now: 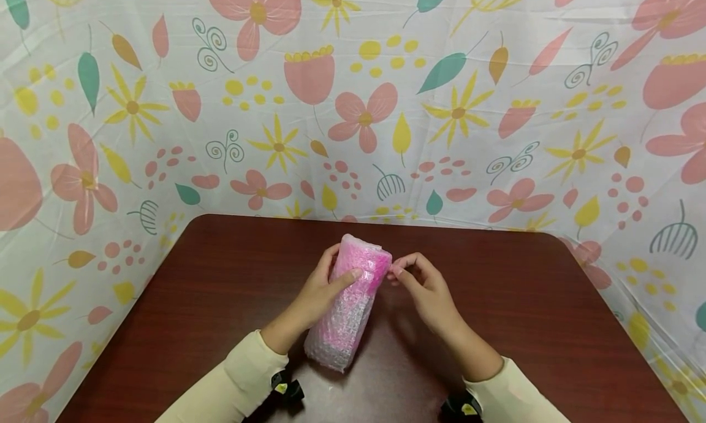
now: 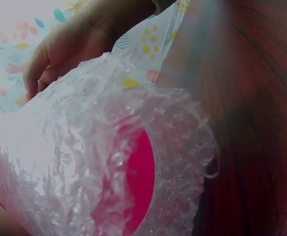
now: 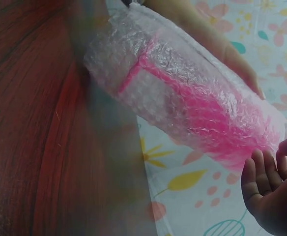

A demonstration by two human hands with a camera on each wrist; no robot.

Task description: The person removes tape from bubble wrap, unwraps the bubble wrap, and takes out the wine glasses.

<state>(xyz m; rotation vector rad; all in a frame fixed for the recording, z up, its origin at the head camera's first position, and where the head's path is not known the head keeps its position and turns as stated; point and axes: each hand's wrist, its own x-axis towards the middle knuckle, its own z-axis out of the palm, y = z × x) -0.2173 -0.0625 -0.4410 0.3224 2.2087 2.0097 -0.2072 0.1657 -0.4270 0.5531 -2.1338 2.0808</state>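
Observation:
A long bundle of clear bubble wrap [image 1: 344,316] is held up at a slant above the table, its far end raised. Through the layers shows something bright pink; in the left wrist view a smooth pink surface [image 2: 143,182] appears at the wrap's open end. What kind of thing it is stays hidden. My left hand [image 1: 322,291] grips the bundle from the left, thumb across the upper face. At the far right corner, my right hand [image 1: 430,294] pinches the wrap's edge between thumb and forefinger, the other fingers [image 3: 264,172] curled beside it.
Beneath the bundle is a dark reddish-brown wooden table [image 1: 231,276] with rounded far corners. A white cloth [image 1: 480,159] printed with flowers and leaves hangs behind and along both sides. Dark straps with small devices [image 1: 287,389] sit at the wrists.

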